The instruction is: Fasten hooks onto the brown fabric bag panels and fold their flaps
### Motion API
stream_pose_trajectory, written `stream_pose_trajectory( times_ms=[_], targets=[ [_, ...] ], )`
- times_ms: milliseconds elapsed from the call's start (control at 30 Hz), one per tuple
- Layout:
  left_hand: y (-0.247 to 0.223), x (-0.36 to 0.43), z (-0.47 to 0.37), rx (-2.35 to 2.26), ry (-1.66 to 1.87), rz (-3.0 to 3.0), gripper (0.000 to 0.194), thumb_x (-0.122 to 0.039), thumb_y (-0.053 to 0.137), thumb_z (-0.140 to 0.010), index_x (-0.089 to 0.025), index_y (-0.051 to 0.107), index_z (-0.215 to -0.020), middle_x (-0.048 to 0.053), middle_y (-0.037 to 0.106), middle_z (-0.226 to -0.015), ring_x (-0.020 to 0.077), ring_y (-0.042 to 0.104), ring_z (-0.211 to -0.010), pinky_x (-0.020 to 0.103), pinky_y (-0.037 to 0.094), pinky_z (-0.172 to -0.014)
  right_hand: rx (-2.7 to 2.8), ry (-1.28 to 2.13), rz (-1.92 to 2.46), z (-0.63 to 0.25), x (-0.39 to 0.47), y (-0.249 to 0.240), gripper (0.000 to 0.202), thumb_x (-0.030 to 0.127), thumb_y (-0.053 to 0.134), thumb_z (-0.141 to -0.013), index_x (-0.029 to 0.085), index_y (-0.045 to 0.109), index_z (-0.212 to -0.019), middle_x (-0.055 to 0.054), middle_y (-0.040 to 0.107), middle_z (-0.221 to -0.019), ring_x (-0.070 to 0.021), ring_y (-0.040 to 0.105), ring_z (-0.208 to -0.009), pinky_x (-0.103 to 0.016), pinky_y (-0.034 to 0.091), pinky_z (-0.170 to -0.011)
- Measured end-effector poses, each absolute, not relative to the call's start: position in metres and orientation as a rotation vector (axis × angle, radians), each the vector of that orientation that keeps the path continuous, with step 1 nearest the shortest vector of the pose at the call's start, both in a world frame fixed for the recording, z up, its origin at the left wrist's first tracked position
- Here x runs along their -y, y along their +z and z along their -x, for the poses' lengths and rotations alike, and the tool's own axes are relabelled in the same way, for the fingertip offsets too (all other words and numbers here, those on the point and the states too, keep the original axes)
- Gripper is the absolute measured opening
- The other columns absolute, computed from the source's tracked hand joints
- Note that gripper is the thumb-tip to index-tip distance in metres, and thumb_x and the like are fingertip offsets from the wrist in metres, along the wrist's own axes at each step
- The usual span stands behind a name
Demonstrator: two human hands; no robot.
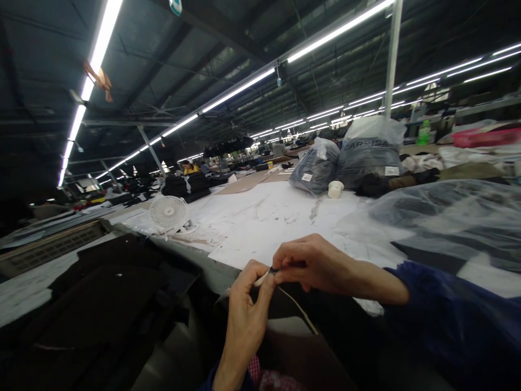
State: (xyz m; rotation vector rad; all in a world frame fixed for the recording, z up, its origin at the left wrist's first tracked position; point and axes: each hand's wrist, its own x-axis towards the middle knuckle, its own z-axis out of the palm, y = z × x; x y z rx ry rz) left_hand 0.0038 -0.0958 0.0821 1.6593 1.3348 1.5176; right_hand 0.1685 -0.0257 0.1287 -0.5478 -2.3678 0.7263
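My left hand (249,309) is closed in a pinch at the lower middle, in front of the table's near edge. Between its fingers shows a small pale strip (261,279). My right hand (311,263) comes in from the right, and its fingertips meet those of my left hand around a tiny dark piece (273,270). A thin yellowish cord (300,310) hangs down below the fingertips. What exactly the fingers hold is too small to make out.
Ahead lies a white-covered table (252,217) with a small white fan (169,213), a paper cup (336,189) and stuffed plastic bags (366,155). Dark cloth (114,293) is piled at the left. Clear plastic sheeting (456,212) spreads at the right.
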Motion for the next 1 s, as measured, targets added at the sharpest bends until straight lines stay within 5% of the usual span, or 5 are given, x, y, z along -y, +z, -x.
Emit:
stream_pose_trajectory(
  times_ms=[267,433,600,900,1000],
  targets=[
    [0.076,0.097,-0.005,-1.458,1.533,-1.902,0.025,-0.034,0.054,-0.091,-0.019,0.063,-0.074,0.004,0.060,-0.078,0.0183,0.051,-0.076,0.028,0.036,-0.071,2.535,0.064,0.668,-0.163,0.041,0.128,0.010,0.011,0.052,-0.080,0.015,0.059,-0.074,-0.002,0.062,-0.068,-0.0097,0.047,-0.053,-0.025,0.029,-0.052],
    [0.074,0.092,-0.015,-1.230,1.656,-1.629,0.021,-0.032,0.056,-0.089,-0.019,0.064,-0.076,0.002,0.057,-0.079,0.0163,0.051,-0.077,0.026,0.038,-0.070,2.010,1.267,0.862,-0.155,0.029,0.120,0.008,0.017,0.050,-0.073,0.018,0.051,-0.065,0.007,0.043,-0.048,-0.0062,0.038,-0.042,-0.020,0.028,-0.041],
    [0.073,0.086,-0.012,-1.089,1.585,-1.385,0.023,-0.034,0.055,-0.089,-0.018,0.064,-0.075,0.000,0.055,-0.073,0.0134,0.048,-0.071,0.023,0.038,-0.067,1.947,1.791,0.761,-0.171,0.004,0.128,0.020,0.031,0.064,-0.075,0.013,0.060,-0.069,0.002,0.059,-0.058,-0.0031,0.040,-0.036,-0.019,0.025,-0.035],
    [0.081,0.097,-0.009,-1.299,1.544,-1.628,0.025,-0.032,0.059,-0.087,-0.017,0.060,-0.067,0.000,0.050,-0.071,0.0121,0.047,-0.070,0.023,0.036,-0.064,2.390,0.541,0.519,-0.178,0.019,0.145,0.045,0.045,0.079,-0.068,0.016,0.067,-0.100,-0.008,0.069,-0.099,-0.0216,0.061,-0.093,-0.035,0.045,-0.083],
    [0.080,0.097,-0.007,-1.306,1.516,-1.562,0.020,-0.033,0.063,-0.085,-0.017,0.062,-0.072,-0.001,0.053,-0.074,0.0111,0.049,-0.070,0.021,0.038,-0.064,2.533,0.564,0.626,-0.169,0.020,0.133,0.038,0.040,0.081,-0.068,0.016,0.071,-0.095,-0.005,0.071,-0.085,-0.0186,0.062,-0.078,-0.029,0.045,-0.072]
  ],
)
